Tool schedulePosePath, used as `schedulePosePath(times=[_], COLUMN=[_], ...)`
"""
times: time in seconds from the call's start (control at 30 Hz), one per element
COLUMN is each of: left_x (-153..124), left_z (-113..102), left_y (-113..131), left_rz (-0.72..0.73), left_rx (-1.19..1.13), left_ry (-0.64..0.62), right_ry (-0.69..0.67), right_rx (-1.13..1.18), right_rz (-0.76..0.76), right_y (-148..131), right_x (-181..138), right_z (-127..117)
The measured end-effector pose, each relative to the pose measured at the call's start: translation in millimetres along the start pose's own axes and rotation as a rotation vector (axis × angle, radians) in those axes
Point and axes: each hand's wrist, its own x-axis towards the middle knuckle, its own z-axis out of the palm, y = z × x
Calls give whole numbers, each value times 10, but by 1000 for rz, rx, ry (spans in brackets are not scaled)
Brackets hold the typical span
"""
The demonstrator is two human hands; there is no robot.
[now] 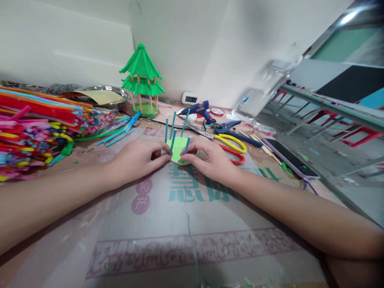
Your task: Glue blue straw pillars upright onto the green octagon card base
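Note:
A small light-green base (179, 149) with several blue-green sticks (173, 141) standing upright from it sits on the printed sheet in the middle. My left hand (144, 155) pinches the left edge of this base, thumb and index finger beside the near-left stick. On the right side, my right hand (207, 156) has its thumb and fingers closed around the base of the near-right stick (187, 145). Behind the base stands a green pagoda model (141, 76) with a tiered roof and tan posts. Fingertips hide part of the base's edges.
Pipe cleaner bundles (33, 132) lie at left, near a metal tray (120, 94). A blue glue gun (198, 110), pliers (225, 127), scissors (229, 142) and a timer (190, 98) lie behind. At right are a phone (291, 158) and a clear plastic container (255, 98).

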Motion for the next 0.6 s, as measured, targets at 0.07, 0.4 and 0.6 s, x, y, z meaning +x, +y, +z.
schedulePosePath(times=[0.07, 0.4, 0.6], left_x=[1, 7, 5], left_z=[0, -13, -5], left_y=[3, 30, 18], left_rz=[-1, -10, 2], left_rx=[2, 2, 7], left_ry=[1, -9, 1], right_ry=[-3, -46, -59], right_rx=[5, 12, -7], right_rz=[7, 38, 54], right_y=[-2, 9, -9], right_x=[1, 0, -5], right_z=[1, -2, -1])
